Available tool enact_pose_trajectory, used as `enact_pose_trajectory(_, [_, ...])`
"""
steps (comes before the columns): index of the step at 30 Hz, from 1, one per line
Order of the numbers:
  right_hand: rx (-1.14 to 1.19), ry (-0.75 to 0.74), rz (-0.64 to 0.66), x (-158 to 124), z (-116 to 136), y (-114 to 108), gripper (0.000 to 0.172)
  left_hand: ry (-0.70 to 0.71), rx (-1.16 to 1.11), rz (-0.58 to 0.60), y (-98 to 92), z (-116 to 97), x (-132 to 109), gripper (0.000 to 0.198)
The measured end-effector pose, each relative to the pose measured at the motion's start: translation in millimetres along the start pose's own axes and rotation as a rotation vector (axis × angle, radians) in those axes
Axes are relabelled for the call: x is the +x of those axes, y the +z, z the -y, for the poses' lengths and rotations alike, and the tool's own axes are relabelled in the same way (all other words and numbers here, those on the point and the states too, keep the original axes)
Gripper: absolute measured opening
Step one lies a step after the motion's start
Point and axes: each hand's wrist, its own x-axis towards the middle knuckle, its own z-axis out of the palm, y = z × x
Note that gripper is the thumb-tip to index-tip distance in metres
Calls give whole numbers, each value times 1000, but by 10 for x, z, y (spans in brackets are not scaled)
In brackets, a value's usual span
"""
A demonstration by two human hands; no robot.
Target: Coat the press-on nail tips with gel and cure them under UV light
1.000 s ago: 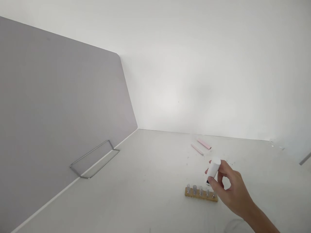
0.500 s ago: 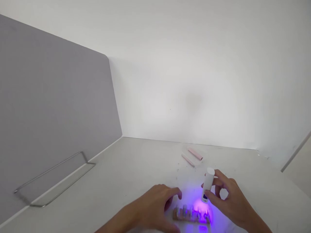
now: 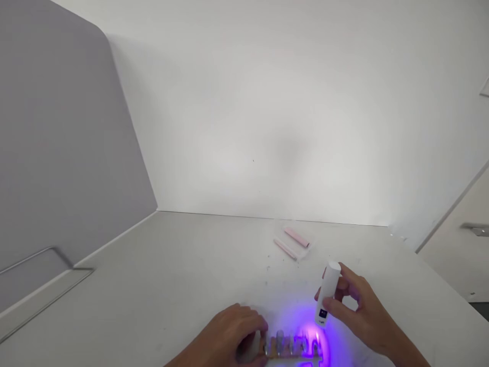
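A white handheld lamp (image 3: 328,293) with a small dark display is gripped between the thumb and fingers of my right hand (image 3: 362,311). Violet light from its lower end falls on the right part of a small brown rack (image 3: 284,354), which carries several small glossy pieces standing in a row. My left hand (image 3: 235,334) has its curled fingers and thumb at the rack's left end, holding it. The rack's lower edge is near the bottom of the picture.
Two pink sticks, one thick (image 3: 297,237) and one thin (image 3: 284,249), lie on the white table (image 3: 171,285) behind the rack. A bent metal wire frame (image 3: 49,300) is at the left by a grey panel (image 3: 69,127). A white wall rises behind.
My left hand has closed onto the rack's left end. The lamp in my right hand still shines on the rack's right part. The camera view has turned to the right.
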Motion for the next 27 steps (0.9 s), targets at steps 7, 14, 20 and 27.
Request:
enact_pose_trajectory(7, [-119,-99,-75,-85,-57,217,13,-7,51,-17,-94,13,-41,14])
enact_pose_trajectory(14, [-212,-88,-139,-148,-39,310,14,65,69,-50,-52,54,-45,12])
enact_pose_trajectory(20, [-182,-75,-116,-137,-7,305,16,89,53,-86,1,123,-59,13])
enact_pose_trajectory(27, [-182,-111,-75,-151,-23,310,14,28,7,-65,-22,117,-51,21])
